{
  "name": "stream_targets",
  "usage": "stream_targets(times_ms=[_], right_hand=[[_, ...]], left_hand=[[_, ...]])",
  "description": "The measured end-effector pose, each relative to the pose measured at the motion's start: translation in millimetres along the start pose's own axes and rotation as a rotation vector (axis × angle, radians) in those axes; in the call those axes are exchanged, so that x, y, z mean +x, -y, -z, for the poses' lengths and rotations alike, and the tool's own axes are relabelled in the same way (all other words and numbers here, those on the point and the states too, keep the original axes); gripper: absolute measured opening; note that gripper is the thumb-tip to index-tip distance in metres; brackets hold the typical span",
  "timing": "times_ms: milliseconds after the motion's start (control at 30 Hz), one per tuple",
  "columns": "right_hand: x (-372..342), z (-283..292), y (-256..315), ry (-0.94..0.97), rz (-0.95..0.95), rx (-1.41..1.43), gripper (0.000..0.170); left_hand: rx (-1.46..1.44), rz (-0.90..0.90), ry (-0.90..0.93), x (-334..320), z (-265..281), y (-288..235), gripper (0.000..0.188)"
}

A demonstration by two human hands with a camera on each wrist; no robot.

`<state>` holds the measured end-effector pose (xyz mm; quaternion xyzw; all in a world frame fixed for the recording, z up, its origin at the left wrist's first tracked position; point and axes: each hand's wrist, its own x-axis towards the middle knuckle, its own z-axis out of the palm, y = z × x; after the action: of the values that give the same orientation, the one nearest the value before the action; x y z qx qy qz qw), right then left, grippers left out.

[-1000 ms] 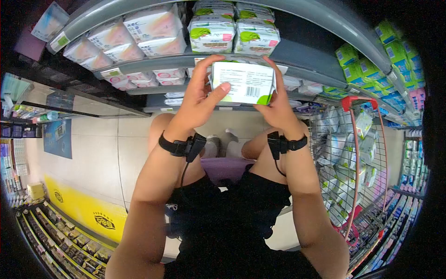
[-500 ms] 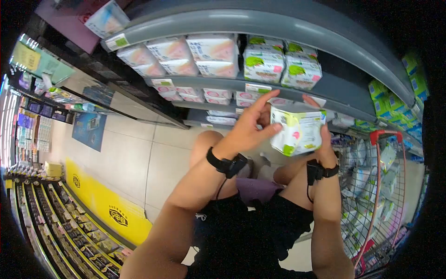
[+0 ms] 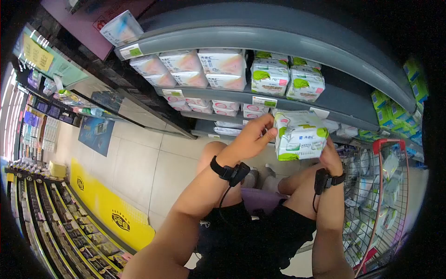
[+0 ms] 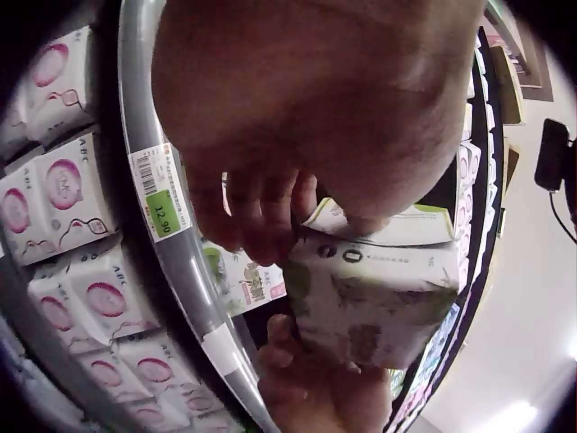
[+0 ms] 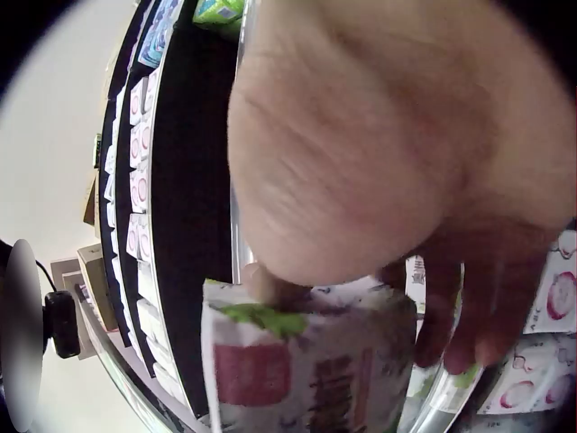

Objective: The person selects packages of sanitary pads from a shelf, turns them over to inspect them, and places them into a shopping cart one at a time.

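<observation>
Between both hands is a white pack of sanitary pads (image 3: 302, 137) with green leaf prints, held in front of the shelf. My left hand (image 3: 253, 139) grips its left side, the thumb along the near edge and the fingers round the back. On the opposite side, my right hand (image 3: 331, 156) holds the pack, most of its fingers hidden behind it in the head view. The right wrist view shows that thumb on the edge of the pack (image 5: 306, 370). Matching green-leaf packs (image 3: 270, 76) stand on the shelf just beyond.
White ABC packs (image 3: 222, 69) fill the shelf's left part, with pink-ringed packs (image 3: 226, 108) one level lower. A wire shopping cart (image 3: 377, 195) loaded with packs stands at my right. A low rack with a yellow panel (image 3: 109, 204) lies to the left.
The pack has been turned in both hands, from a text-and-barcode side to a leaf-printed side with the ABC logo. The head view has swung left, so hands and shelf appear farther right.
</observation>
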<state>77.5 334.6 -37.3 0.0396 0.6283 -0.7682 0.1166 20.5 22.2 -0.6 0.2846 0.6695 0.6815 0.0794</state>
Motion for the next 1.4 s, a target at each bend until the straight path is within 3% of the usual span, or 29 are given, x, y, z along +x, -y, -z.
stream_targets(times_ms=[33, 67, 200, 267, 300, 333, 400, 433, 533, 567, 667, 733, 833, 867, 933, 1000, 1067, 1167, 1233, 1300, 1400], right_hand=[[2.1, -10.3, 8.7, -0.012, 0.095, 0.017, 0.056], [5.4, -26.9, 18.6, -0.024, 0.193, 0.032, 0.056], [-4.1, -77.8, 77.3, 0.038, 0.411, -0.049, 0.052], [-1.5, -60.0, 63.5, 0.040, 0.247, -0.063, 0.052], [-3.7, -55.6, 61.2, 0.036, 0.162, -0.067, 0.052], [-8.2, -65.8, 62.5, -0.072, 0.164, -0.035, 0.036], [-1.2, -39.9, 40.2, 0.059, 0.260, -0.191, 0.020], [0.8, -34.5, 39.0, 0.097, 0.242, -0.248, 0.014], [4.2, -26.2, 37.8, 0.168, 0.177, -0.359, 0.024], [3.7, -29.8, 36.1, 0.162, 0.144, -0.353, 0.025], [-5.1, -63.5, 49.3, -0.108, 0.133, -0.251, 0.032], [-4.7, -45.5, 51.1, 0.074, 0.070, -0.138, 0.033], [0.1, -32.9, 40.7, 0.211, 0.145, -0.197, 0.029], [5.7, -25.3, 30.4, 0.229, 0.085, -0.211, 0.026], [4.9, -38.4, 37.4, 0.190, 0.139, -0.302, 0.027], [3.4, -42.6, 40.0, 0.129, 0.167, -0.369, 0.017], [3.5, -53.8, 43.4, 0.081, 0.220, -0.340, 0.032], [6.8, -51.7, 47.0, 0.190, 0.269, -0.321, 0.068], [8.9, -59.9, 51.3, 0.215, 0.394, -0.218, 0.068], [6.3, -61.8, 61.1, 0.245, 0.397, -0.246, 0.071], [10.7, -56.7, 52.1, 0.187, 0.459, -0.279, 0.069]], left_hand=[[0.002, -0.033, -0.027, -0.3, -2.7, 1.2, 0.027], [-0.033, -0.060, -0.072, -0.3, -6.1, 0.5, 0.043], [-0.185, 0.078, 0.046, 0.3, -0.1, -18.1, 0.063], [-0.216, 0.110, 0.033, 1.5, -1.2, -17.5, 0.058], [-0.214, 0.112, 0.020, 1.7, -2.9, -15.4, 0.045], [-0.189, 0.088, -0.007, 2.3, -2.3, -11.7, 0.034], [-0.154, 0.082, -0.028, 0.5, -0.8, -5.7, 0.025], [-0.140, 0.106, 0.003, -0.8, 4.0, -7.7, 0.026], [-0.102, 0.211, 0.179, -4.6, 24.5, 2.8, 0.026], [-0.130, 0.179, 0.147, -6.0, 22.6, 6.5, 0.027], [-0.251, 0.086, 0.043, -0.3, 8.0, -14.1, 0.032], [-0.346, 0.053, -0.074, 5.1, -4.5, -32.0, 0.034], [-0.320, 0.047, -0.095, 4.9, -5.8, -30.9, 0.036], [-0.264, 0.055, -0.033, 2.4, 2.8, -19.7, 0.036], [-0.180, 0.085, 0.033, 0.0, 9.1, -15.3, 0.036], [-0.123, 0.131, 0.037, -2.2, 10.0, -15.6, 0.038], [-0.105, 0.127, 0.040, -2.4, 14.3, -18.5, 0.042], [-0.097, 0.163, 0.024, -1.1, 15.0, -23.3, 0.048], [-0.100, 0.175, 0.030, 0.2, 16.7, -20.1, 0.045], [-0.107, 0.166, 0.055, 0.2, 20.0, -13.2, 0.040], [-0.194, 0.061, -0.062, 2.8, 6.6, -17.2, 0.041]])
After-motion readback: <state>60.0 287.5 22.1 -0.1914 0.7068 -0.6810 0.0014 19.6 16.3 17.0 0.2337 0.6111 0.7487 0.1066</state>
